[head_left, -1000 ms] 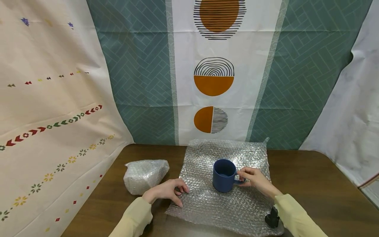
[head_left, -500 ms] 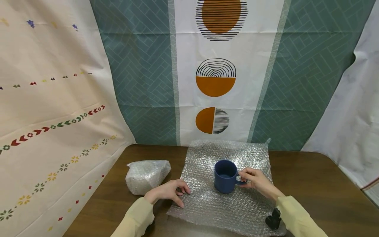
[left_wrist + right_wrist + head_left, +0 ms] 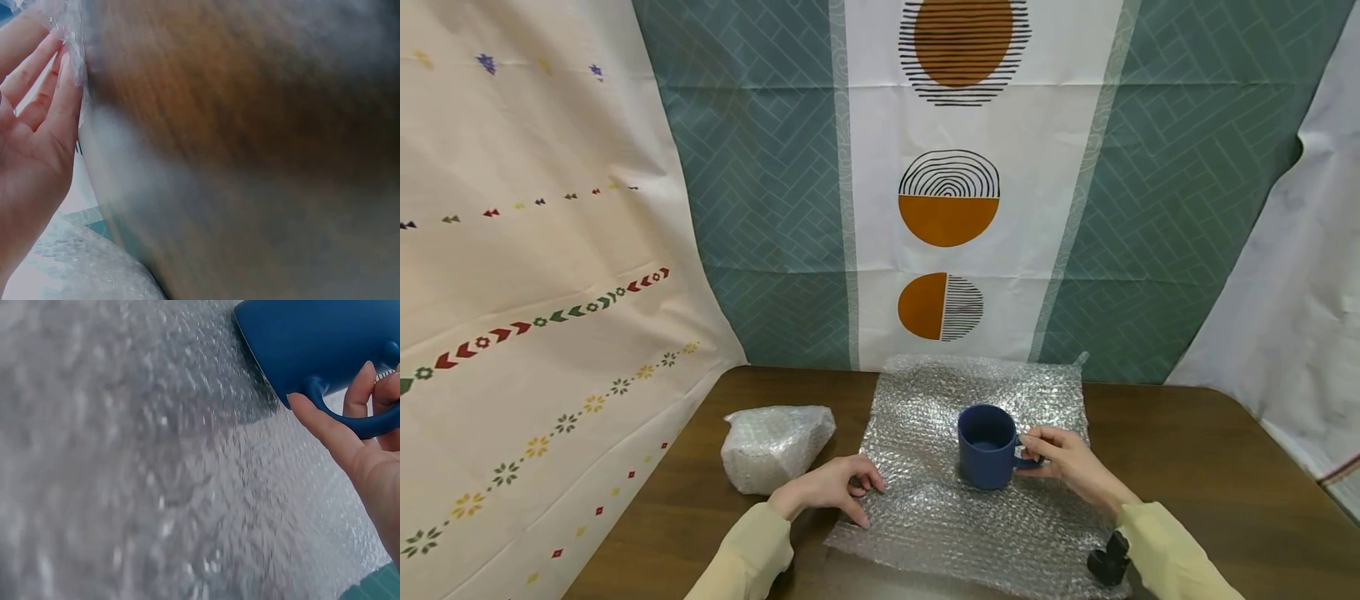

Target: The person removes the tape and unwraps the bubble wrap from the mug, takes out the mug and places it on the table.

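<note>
A blue mug (image 3: 987, 454) stands upright on a spread sheet of bubble wrap (image 3: 940, 533), its handle turned to the right. My right hand (image 3: 1071, 467) holds that handle; in the right wrist view the fingers of the hand (image 3: 369, 450) curl about the blue handle (image 3: 369, 427), with the thumb against the mug (image 3: 312, 340). My left hand (image 3: 827, 487) rests at the sheet's left edge with relaxed, slightly bent fingers. In the left wrist view the fingertips of the hand (image 3: 37, 137) touch the bubble wrap (image 3: 74, 37).
A bubble-wrapped bundle (image 3: 771, 450) lies on the brown wooden table (image 3: 1187, 467), left of the sheet and just beyond my left wrist. A patterned curtain (image 3: 790, 208) hangs behind the table's back edge. A black object (image 3: 1108, 560) is at my right wrist.
The mug has shifted a little to the right over the bubble wrap, together with my right hand. My left hand stays at the sheet's left edge.
</note>
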A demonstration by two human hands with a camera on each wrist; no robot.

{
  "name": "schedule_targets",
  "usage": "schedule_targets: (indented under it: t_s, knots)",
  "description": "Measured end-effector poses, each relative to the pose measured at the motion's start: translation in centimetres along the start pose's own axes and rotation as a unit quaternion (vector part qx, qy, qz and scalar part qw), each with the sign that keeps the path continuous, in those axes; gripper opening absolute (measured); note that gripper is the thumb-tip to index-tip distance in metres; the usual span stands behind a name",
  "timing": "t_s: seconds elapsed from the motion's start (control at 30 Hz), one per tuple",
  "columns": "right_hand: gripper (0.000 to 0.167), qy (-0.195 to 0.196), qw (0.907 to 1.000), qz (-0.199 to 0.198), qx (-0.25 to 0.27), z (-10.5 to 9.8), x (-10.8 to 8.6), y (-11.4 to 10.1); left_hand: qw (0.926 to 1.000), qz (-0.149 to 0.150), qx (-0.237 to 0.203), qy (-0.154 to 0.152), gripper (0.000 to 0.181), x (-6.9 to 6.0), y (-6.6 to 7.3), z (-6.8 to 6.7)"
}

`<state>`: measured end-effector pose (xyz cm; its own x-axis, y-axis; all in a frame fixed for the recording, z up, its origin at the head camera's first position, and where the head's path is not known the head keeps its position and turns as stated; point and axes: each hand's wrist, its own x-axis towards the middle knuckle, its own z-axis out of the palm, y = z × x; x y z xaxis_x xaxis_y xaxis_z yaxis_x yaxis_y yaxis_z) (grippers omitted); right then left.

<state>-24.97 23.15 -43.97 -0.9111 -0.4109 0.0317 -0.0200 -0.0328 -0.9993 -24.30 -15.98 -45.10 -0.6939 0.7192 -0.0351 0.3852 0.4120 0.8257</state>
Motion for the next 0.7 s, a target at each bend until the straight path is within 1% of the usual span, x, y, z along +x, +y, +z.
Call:
schedule_targets:
  t_s: [0.17,0.33,0.4,0.7]
  knots:
    - [0.026,-0.002,0.9999,-0.014,0.003,-0.8,-0.5,0.2,1.0,0.003,0.009,0.001,0.039,-0.1,0.1,0.0]
    - [0.03,0.004,0.9995,-0.029,0.01,-1.6,-1.2,0.1,0.9999,0.01,0.014,0.003,0.039,-0.1,0.1,0.1]
    - [0.029,0.003,0.9992,-0.038,0.01,-2.0,-1.5,0.0,0.9998,0.011,0.014,0.003,0.039,-0.1,0.1,0.1]
    - [0.023,-0.019,0.9957,-0.082,0.037,-4.0,-2.6,-0.9,0.9997,0.018,0.012,0.011,0.039,-0.1,0.0,0.2]
